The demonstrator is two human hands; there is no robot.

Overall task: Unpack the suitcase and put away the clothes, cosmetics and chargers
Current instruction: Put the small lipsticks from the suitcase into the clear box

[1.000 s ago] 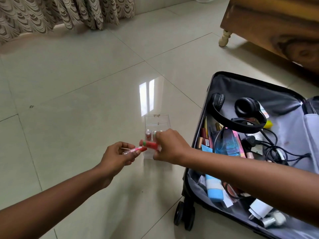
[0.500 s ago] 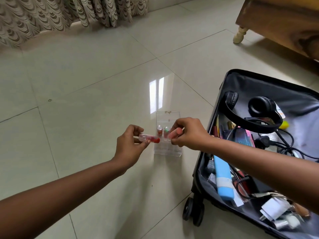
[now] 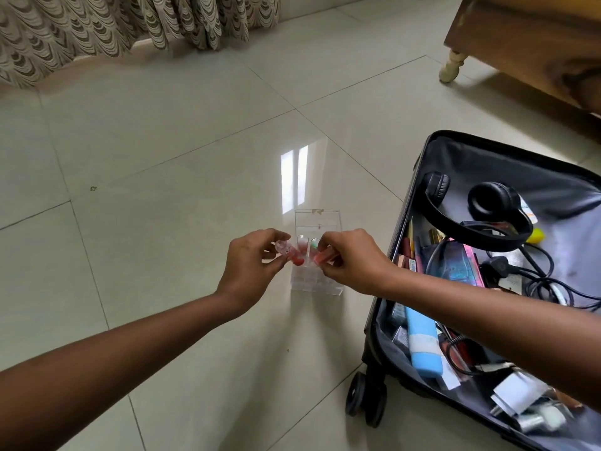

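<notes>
Both hands pinch small, light, slippery lip-gloss tubes, left hand [image 3: 250, 265] a clear-capped red one [image 3: 290, 252], right hand [image 3: 351, 260] a coral one [image 3: 323, 256], best gripped mid-barrel above the clear acrylic organiser [image 3: 317, 281] on the floor.

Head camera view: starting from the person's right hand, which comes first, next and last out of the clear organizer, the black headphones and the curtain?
From the right hand:
1. Clear organizer, on the floor directly under the hands.
2. Black headphones, to the right, inside the open suitcase.
3. Curtain, far off along the top left edge.
</notes>
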